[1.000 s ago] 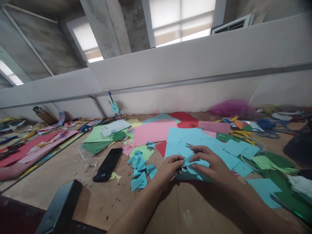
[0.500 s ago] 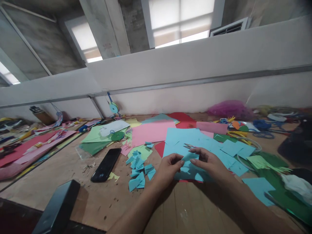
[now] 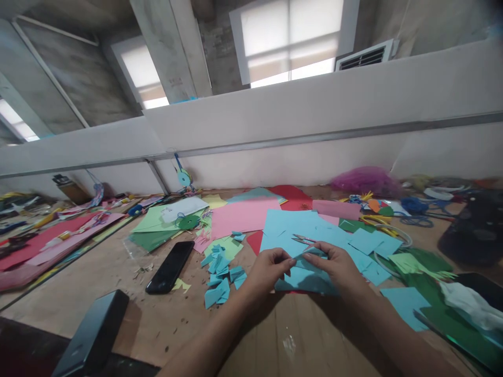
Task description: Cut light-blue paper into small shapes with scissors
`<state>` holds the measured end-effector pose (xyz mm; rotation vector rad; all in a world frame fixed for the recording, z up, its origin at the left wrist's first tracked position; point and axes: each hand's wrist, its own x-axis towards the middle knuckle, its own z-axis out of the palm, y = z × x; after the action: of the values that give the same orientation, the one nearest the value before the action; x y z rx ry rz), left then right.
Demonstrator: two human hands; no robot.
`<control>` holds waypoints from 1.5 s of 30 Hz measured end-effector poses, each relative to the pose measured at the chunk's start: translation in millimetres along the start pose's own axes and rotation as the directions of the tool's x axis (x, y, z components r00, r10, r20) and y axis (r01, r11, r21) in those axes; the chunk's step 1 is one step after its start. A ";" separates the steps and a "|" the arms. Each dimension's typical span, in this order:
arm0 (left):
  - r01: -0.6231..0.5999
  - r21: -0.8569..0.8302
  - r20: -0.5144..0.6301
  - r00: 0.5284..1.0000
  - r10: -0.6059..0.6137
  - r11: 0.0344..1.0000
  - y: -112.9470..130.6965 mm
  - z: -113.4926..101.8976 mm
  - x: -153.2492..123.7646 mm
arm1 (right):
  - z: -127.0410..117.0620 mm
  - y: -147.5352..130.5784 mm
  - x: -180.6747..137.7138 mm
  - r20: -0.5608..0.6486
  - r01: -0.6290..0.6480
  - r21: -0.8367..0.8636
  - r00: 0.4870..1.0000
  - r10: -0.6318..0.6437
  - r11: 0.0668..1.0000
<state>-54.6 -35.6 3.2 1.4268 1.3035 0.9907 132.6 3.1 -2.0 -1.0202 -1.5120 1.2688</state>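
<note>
Both my hands meet over a small light blue paper piece (image 3: pixel 302 260) near the middle of the wooden table (image 3: pixel 165 319). My left hand (image 3: pixel 266 271) pinches its left end with curled fingers. My right hand (image 3: pixel 338 266) grips its right end, fingers bent over it. Under them lies a stack of light blue sheets (image 3: pixel 298 230). Small scissors (image 3: pixel 302 240) rest on those sheets just beyond my fingers. A heap of folded blue pieces (image 3: pixel 220 272) sits to the left of my left hand.
A black phone (image 3: pixel 170 266) lies left of the blue heap. Pink (image 3: pixel 241 215), green (image 3: pixel 157 225) and red sheets spread behind. A dark box (image 3: pixel 92 335) stands at the near left edge. Green scraps (image 3: pixel 432 267) and blue squares lie at the right; a white partition wall backs the table.
The hands have drawn slightly nearer and lower over the blue sheets, still working the same small blue piece. The view has tilted a little downward.
</note>
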 end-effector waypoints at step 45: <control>-0.021 -0.219 0.032 0.999 0.029 0.976 -12.1 -3.2 -3.1 | -4.0 6.0 -0.1 -0.030 -0.086 0.141 0.995 0.091 0.986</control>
<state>-60.9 -38.3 -7.6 1.2892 1.1158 1.0855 136.8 4.8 -7.6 -1.0231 -1.3433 1.3906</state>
